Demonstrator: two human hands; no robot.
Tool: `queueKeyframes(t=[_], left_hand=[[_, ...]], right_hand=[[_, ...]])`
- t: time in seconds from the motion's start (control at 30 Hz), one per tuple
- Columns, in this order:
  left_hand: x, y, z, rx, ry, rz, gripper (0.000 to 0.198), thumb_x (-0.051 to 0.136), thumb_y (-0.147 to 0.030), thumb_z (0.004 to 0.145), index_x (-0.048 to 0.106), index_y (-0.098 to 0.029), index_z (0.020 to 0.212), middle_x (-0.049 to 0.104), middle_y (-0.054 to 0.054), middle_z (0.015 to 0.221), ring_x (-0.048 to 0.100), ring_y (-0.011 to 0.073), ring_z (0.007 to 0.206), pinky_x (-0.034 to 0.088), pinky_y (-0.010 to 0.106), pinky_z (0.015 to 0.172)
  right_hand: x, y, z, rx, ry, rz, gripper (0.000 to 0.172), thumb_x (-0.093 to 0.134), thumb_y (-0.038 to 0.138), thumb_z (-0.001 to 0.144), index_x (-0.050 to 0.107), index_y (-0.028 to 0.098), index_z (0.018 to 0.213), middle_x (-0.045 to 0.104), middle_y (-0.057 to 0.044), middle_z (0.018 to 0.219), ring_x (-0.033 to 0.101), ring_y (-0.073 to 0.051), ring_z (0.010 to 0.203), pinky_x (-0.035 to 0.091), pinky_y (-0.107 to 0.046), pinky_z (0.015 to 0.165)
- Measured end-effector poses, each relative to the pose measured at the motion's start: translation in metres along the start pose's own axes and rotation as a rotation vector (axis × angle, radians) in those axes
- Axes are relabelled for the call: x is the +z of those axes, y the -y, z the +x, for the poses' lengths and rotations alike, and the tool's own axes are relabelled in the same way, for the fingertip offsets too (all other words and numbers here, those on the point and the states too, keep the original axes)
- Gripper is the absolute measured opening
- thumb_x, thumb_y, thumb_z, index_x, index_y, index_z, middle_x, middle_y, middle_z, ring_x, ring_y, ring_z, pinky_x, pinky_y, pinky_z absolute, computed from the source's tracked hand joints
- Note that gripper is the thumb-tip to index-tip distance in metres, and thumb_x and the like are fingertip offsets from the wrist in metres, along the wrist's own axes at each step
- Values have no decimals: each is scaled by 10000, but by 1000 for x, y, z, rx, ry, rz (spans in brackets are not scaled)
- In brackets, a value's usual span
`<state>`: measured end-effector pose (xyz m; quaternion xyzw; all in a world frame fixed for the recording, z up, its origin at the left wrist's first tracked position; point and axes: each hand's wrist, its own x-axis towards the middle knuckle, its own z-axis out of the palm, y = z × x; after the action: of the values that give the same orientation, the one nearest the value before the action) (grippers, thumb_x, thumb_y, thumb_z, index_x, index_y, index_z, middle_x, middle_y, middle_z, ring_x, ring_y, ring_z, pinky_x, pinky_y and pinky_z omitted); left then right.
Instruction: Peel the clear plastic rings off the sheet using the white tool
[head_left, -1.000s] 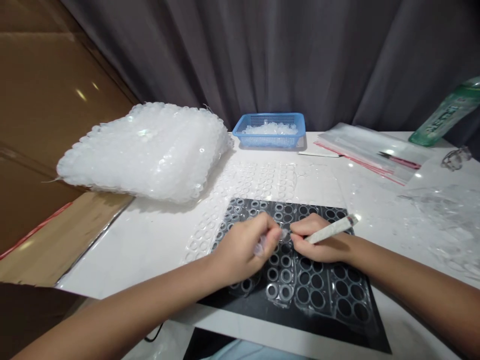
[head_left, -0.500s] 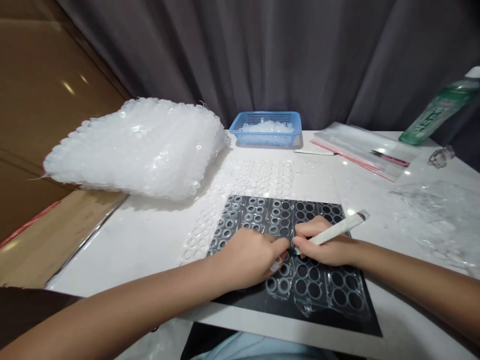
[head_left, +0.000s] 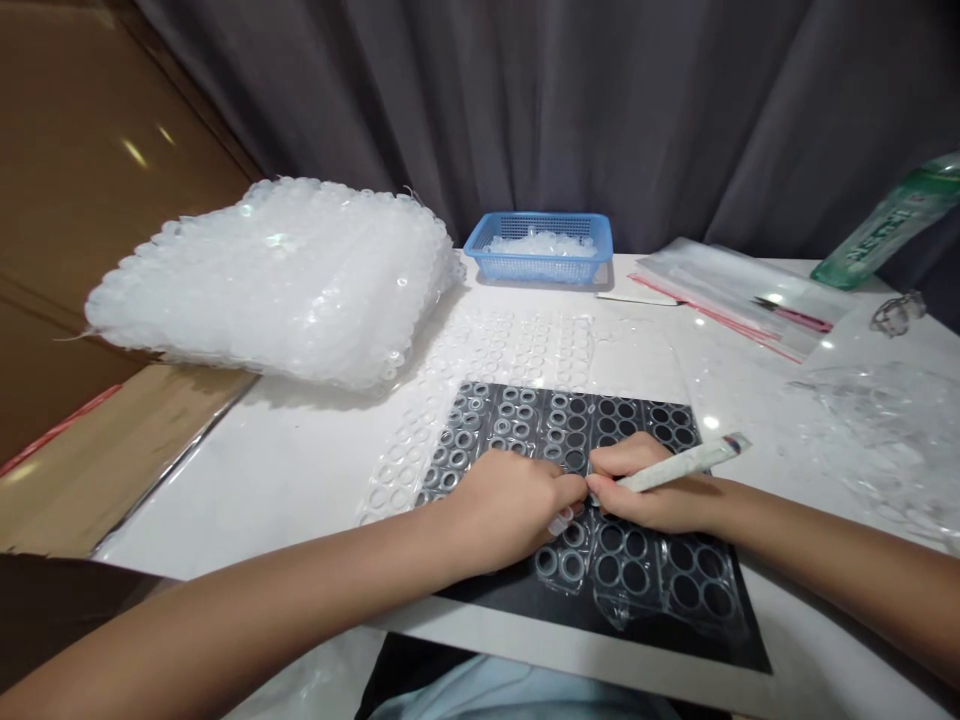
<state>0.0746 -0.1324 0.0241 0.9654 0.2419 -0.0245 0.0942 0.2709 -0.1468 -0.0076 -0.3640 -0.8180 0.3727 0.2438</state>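
Observation:
My right hand [head_left: 637, 485] grips a slim white pen-like tool [head_left: 690, 462], whose tip is hidden among the fingers. Beside it, my left hand [head_left: 525, 505] is closed, its thumb and forefinger pinched close to the right fingertips. A small translucent plastic piece [head_left: 561, 520] shows under the left fingers. Both hands rest over a black sheet [head_left: 525, 610] bearing clear plastic strips with rows of round rings [head_left: 624, 575]. In the left rows many rings have smaller rings inside them; those at the right show dark centres.
A bulky bag of translucent rings [head_left: 277, 290] lies at the back left, by cardboard [head_left: 150, 450]. Behind the sheet stands a blue basket [head_left: 538, 270] of small clear pieces. Zip bags [head_left: 705, 285], pink-handled snips [head_left: 795, 315], a green bottle [head_left: 877, 235] and crumpled clear plastic [head_left: 877, 440] lie rightward.
The view has shifted slightly. Both hands stay in nearly the same place over the black sheet, and the right hand still holds the white tool.

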Motion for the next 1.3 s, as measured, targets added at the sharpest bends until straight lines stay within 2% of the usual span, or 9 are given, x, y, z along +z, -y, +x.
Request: queueKeyframes(t=[0.17, 0.3, 0.43, 0.53, 0.63, 0.87, 1.03, 1.17, 1.3], left_hand=[[-9, 9, -4, -5, 1, -324, 155, 388, -255, 888, 519, -177, 860, 598, -13, 732, 515, 95, 580, 339, 203, 496], [-20, 21, -13, -47, -15, -604, 311, 255, -320, 945, 491, -158, 824, 541, -21, 636, 472, 70, 543, 366, 172, 504], [-14, 14, -16, 67, 16, -241, 318, 394, -429, 889, 519, -173, 748, 556, -13, 605, 485, 87, 495, 308, 202, 451], [-6, 3, -13, 101, -34, -18, 238, 391, -364, 885, 516, -186, 789, 580, -9, 619, 496, 99, 464, 277, 222, 419], [-4, -4, -9, 95, -35, 44, 158, 405, -310, 867, 506, -192, 842, 587, -17, 616, 510, 108, 458, 278, 226, 404], [-8, -5, -9, 88, 19, 85, 170, 428, -317, 863, 539, -194, 832, 599, -9, 662, 535, 115, 492, 291, 226, 409], [-3, -5, -9, 78, -1, 61, 146, 456, -287, 836, 557, -191, 796, 597, -9, 660, 542, 126, 501, 286, 234, 404], [8, -2, -13, 164, -95, -58, 110, 469, -245, 819, 559, -190, 789, 598, -14, 679, 537, 113, 530, 324, 231, 429], [5, 3, -21, 279, -290, -241, 104, 457, -199, 831, 557, -181, 807, 588, -21, 640, 524, 92, 543, 374, 208, 488]], right_hand=[[2, 1, 1, -73, -29, -56, 321, 413, 170, 807, 220, 185, 550, 222, 71, 485, 246, -49, 428, 208, -218, 444], [-1, 1, -1, -6, -16, -9, 324, 423, 204, 834, 313, 179, 531, 374, 60, 464, 352, -48, 429, 261, -203, 448], [-4, -2, -5, -13, 54, 117, 294, 443, 241, 858, 469, 165, 575, 575, 15, 539, 498, -62, 484, 356, -191, 488], [-4, -4, -7, -77, 94, 118, 275, 466, 237, 845, 482, 164, 580, 575, 20, 526, 488, -60, 468, 368, -192, 490], [-2, -4, -7, -92, 98, 92, 255, 478, 225, 827, 473, 166, 579, 539, 27, 501, 462, -60, 457, 363, -195, 484], [-1, -2, -4, -110, 115, 39, 218, 490, 229, 797, 467, 169, 589, 494, 40, 489, 428, -60, 457, 336, -199, 481], [-4, 7, -2, -34, 157, -33, 195, 485, 205, 775, 433, 173, 591, 434, 52, 484, 398, -59, 461, 301, -202, 484], [-4, 15, -2, 28, 173, -119, 221, 465, 171, 756, 353, 177, 565, 351, 54, 492, 365, -59, 467, 267, -214, 484], [-2, 16, -4, 14, 142, -174, 251, 458, 171, 758, 295, 181, 567, 309, 53, 508, 340, -64, 477, 245, -231, 490]])
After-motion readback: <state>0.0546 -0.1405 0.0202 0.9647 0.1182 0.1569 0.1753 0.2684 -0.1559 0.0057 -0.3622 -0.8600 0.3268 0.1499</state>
